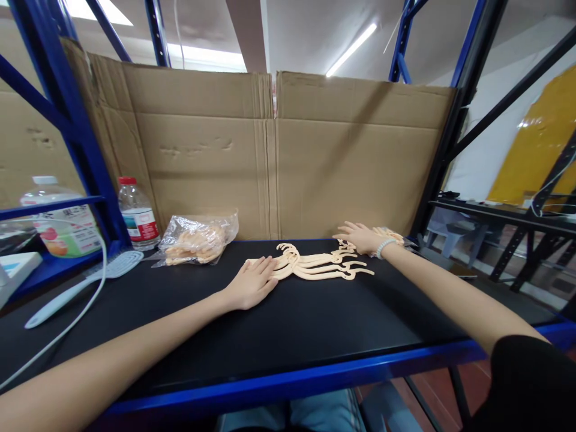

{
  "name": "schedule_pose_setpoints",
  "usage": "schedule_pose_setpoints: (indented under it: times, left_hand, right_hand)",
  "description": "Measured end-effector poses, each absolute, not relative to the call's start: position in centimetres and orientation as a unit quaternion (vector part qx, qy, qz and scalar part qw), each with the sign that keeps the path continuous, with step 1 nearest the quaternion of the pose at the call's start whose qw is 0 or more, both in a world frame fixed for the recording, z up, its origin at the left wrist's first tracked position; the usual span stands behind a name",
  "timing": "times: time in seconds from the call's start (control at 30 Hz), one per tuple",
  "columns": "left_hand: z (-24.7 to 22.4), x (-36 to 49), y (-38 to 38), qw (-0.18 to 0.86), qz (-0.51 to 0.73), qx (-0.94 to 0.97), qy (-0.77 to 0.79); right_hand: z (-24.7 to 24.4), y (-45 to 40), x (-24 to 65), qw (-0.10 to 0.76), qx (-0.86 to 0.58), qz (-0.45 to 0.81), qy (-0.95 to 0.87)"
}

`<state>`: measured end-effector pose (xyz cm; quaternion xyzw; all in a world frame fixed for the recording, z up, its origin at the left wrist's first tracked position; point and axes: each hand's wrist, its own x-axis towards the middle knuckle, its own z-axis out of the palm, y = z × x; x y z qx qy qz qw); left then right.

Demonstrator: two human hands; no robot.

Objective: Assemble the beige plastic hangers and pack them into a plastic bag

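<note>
Several slim beige pieces, curved and hooked at the ends like clothes hangers point(321, 275), lie side by side and overlapping on the black tabletop point(288, 336). My left hand point(252, 283) rests flat over their left ends, its fingers stretched out and covering part of them. Toward the back right, my right hand point(360, 236), with a pale beaded bracelet at the wrist, is spread palm down over the hooked right ends of the farthest pieces. Just behind that wrist, a clear bag with more beige pieces point(391, 236) is partly hidden.
Another clear bag of beige pieces point(198, 240) sits at the back left, beside a red-capped bottle point(137, 219). A pale blue hairbrush point(90, 282) and a white cable point(96, 294) lie at left. Cardboard panels point(202, 162) stand along the back; blue posts frame the table.
</note>
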<state>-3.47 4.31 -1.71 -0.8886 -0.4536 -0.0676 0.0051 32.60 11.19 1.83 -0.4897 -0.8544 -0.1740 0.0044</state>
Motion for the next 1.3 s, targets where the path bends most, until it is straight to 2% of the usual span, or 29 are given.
schedule_pose_setpoints:
  times: [0.07, 0.13, 0.5, 0.6, 0.73, 0.97, 1.3]
  left_hand:
    - [-1.6, -3.4, 4.2, 0.003, -0.066, -0.886, -0.458]
    - [-1.5, -3.3, 4.0, 0.001, -0.057, -0.883, -0.466]
    - [-1.3, -3.4, 4.0, 0.001, -0.046, -0.88, -0.473]
    - [-1.3, -3.4, 3.9, 0.001, -0.041, -0.88, -0.474]
    - [-1.4, -3.5, 4.1, 0.001, -0.043, -0.879, -0.475]
    - [-1.4, -3.3, 4.1, 0.006, -0.04, -0.88, -0.474]
    - [-1.3, -3.9, 3.6, 0.01, -0.035, -0.881, -0.472]
  right_hand:
    - [1.8, 12.0, 33.8, -0.075, -0.495, -0.181, -0.847]
    - [1.4, 12.5, 34.1, -0.104, -0.487, -0.183, -0.848]
    - [1.9, 17.0, 31.8, -0.108, -0.54, -0.087, -0.83]
    - [1.4, 18.5, 31.1, -0.077, -0.546, -0.084, -0.83]
    - [0.3, 19.0, 30.9, 0.005, -0.541, -0.1, -0.835]
    - [-0.2, 16.7, 31.1, 0.129, -0.505, -0.118, -0.845]
    - [-1.1, 11.3, 27.7, 0.158, -0.409, -0.031, -0.898]
